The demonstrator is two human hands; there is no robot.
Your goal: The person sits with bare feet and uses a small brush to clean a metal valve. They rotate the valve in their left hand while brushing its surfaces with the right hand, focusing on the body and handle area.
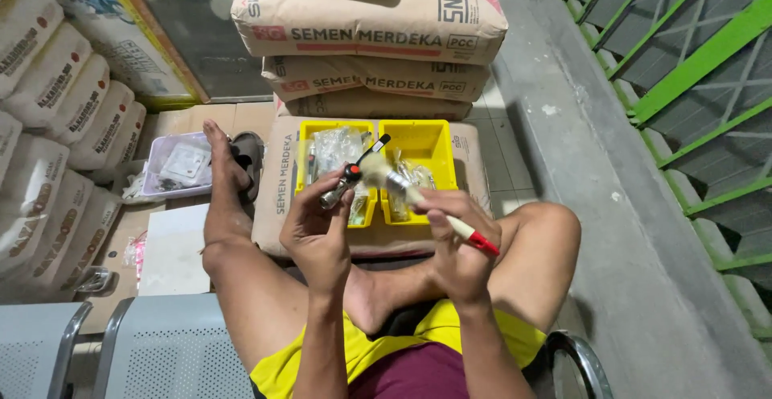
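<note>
Small metal tap with a black lever and red collar (344,182) sits pinched in the left hand (318,234), fingers wrapped round its chrome body so the spout end pokes out toward the lower left. Right hand (458,242) is closed round a paintbrush with a cream handle and red tip (450,222), bristles pointing up-left and touching or just about touching the tap near its lever. Looks to me like the dusting step is in hand, brush working over the fitting. My guess is that turning the tap in the fingers would be needed to reach the far side, with a firm pinch so it doesn't slip.

Both hands hover above the lap, tap just left of the brush head, and right over the yellow plastic two-compartment tray (430,146). That tray holds more bagged fittings and rests on a tan paper cement sack (277,182) lying flat on the floor, no desk here. More sacks are stacked behind it (362,13). A pale lilac plastic tray (165,154) with small parts sits off to the left near the bare foot, and grey perforated metal seats (173,351) are at the bottom.
</note>
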